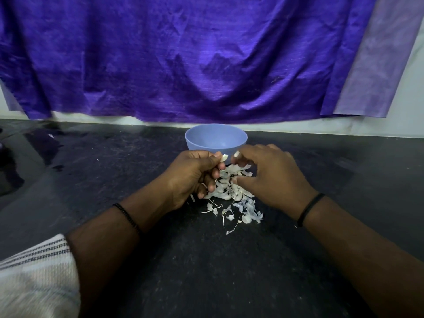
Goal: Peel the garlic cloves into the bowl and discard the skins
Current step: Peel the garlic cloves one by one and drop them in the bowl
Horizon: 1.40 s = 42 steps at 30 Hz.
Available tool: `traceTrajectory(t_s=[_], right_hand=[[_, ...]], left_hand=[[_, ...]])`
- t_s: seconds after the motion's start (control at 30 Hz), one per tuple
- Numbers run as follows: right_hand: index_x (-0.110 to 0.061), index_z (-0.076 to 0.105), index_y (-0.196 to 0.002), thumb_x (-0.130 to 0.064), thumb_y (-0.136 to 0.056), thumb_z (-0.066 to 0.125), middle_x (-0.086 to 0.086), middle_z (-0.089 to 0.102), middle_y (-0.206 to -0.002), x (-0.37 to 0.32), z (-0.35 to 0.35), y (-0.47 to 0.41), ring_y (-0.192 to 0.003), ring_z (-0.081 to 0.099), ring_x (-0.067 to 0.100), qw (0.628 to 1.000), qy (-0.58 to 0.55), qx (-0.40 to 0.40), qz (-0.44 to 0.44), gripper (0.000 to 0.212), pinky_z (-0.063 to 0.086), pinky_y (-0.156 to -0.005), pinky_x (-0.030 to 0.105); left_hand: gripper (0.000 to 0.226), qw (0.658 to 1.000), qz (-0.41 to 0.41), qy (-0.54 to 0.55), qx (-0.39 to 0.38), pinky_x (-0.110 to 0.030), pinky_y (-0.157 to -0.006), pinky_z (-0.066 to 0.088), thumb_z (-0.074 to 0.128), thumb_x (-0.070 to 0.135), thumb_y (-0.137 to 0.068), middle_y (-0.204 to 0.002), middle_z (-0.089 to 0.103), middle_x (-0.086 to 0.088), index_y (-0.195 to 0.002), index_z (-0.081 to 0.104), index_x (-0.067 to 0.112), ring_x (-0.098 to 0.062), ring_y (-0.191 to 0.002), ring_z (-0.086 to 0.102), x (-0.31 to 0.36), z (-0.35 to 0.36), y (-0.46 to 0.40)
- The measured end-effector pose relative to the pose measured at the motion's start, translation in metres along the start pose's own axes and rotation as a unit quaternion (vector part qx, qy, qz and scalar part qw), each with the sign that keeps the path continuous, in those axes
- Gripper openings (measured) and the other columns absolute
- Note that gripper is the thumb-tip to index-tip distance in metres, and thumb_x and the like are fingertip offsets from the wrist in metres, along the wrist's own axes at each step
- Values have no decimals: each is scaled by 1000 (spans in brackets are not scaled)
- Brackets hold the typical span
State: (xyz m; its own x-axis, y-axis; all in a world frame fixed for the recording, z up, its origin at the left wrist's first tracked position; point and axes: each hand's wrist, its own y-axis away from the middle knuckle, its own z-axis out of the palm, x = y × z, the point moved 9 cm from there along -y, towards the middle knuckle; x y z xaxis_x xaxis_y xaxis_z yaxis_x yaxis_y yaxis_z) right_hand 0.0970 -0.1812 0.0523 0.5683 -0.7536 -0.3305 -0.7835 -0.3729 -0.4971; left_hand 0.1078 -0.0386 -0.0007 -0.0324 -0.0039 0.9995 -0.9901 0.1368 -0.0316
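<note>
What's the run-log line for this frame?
left hand holds clove | right hand pinches skin | skins pile | bowl

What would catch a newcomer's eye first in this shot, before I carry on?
The purple cloth hanging across the whole back wall dominates. Next comes the white heap of garlic skins on the dark counter, lying between the left hand, which pinches a garlic clove, and the right hand. Just behind them stands a pale blue bowl.

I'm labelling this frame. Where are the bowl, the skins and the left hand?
bowl (195,143): head view, left outer wall.
skins (246,206): head view, middle of the pile.
left hand (190,177): head view, back of the hand.
</note>
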Motion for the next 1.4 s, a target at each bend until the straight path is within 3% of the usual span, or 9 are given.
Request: traceTrajectory(t_s=[0.1,0.17,0.27,0.4,0.47,0.67,0.87,0.97,1.4], right_hand=[[-42,63,-110,-27,-81,75,-20,60,-103,0,1,1,-104,50,13,998,61,-18,-7,34,34,-89,35],[-40,68,-104,-44,-86,69,-17,61,-108,-3,2,1,-109,47,13,995,95,-26,-11,19,27,-87,33],[-35,73,-88,-60,-87,60,-15,62,-96,2,2,0,-101,47,11,993,117,-14,-3,28,30,-85,34],[-28,73,-94,-30,-86,74,-14,69,-83,10,-4,0,-84,62,5,994,-86,57,22,9,53,-82,34],[-24,76,-93,-24,-84,78,-11,72,-78,15,4,0,-75,65,0,977,-200,41,67,9,55,-74,22],[-14,76,-88,-12,-85,77,-3,75,-73,21,12,2,-68,69,3,926,-358,34,112,4,51,-63,16],[-12,76,-89,-9,-85,78,3,75,-73,24,13,4,-67,70,5,906,-395,51,141,6,47,-57,11],[-14,76,-89,-12,-83,79,1,75,-73,26,12,4,-68,71,7,905,-394,65,145,7,50,-61,15],[-18,78,-94,-11,-85,78,-8,77,-84,8,4,4,-79,71,1,936,-339,65,62,12,55,-71,16]], left_hand=[[25,1000,0,-18,6,-19,-33,33,55,25,-100,-62,55,-2,-86,64,7,-14,-43,49,-1,0,1],[26,999,2,-30,11,-20,-33,32,55,26,-101,-62,54,-2,-84,65,8,-14,-43,49,0,0,1],[27,999,8,-43,21,-20,-34,32,55,26,-101,-62,52,-2,-83,64,8,-14,-43,48,1,-1,2],[28,998,17,-60,20,-20,-33,31,53,27,-102,-61,50,-2,-82,64,9,-15,-43,48,1,2,3],[28,997,24,-69,16,-19,-33,30,53,27,-102,-61,50,-2,-82,64,10,-14,-43,48,1,4,2],[26,987,75,-138,42,-19,-35,32,56,26,-101,-57,54,1,-85,67,9,-11,-39,46,9,6,7],[2,936,209,-244,144,-19,-56,47,73,20,-90,-71,67,11,-89,72,20,-1,-59,59,32,-4,13],[1,921,234,-270,153,-14,-54,46,74,17,-89,-67,67,13,-88,74,18,-1,-58,62,37,0,18],[5,937,239,-203,154,-32,-54,59,75,8,-87,-63,71,-3,-82,76,7,-13,-55,70,44,-4,23]])
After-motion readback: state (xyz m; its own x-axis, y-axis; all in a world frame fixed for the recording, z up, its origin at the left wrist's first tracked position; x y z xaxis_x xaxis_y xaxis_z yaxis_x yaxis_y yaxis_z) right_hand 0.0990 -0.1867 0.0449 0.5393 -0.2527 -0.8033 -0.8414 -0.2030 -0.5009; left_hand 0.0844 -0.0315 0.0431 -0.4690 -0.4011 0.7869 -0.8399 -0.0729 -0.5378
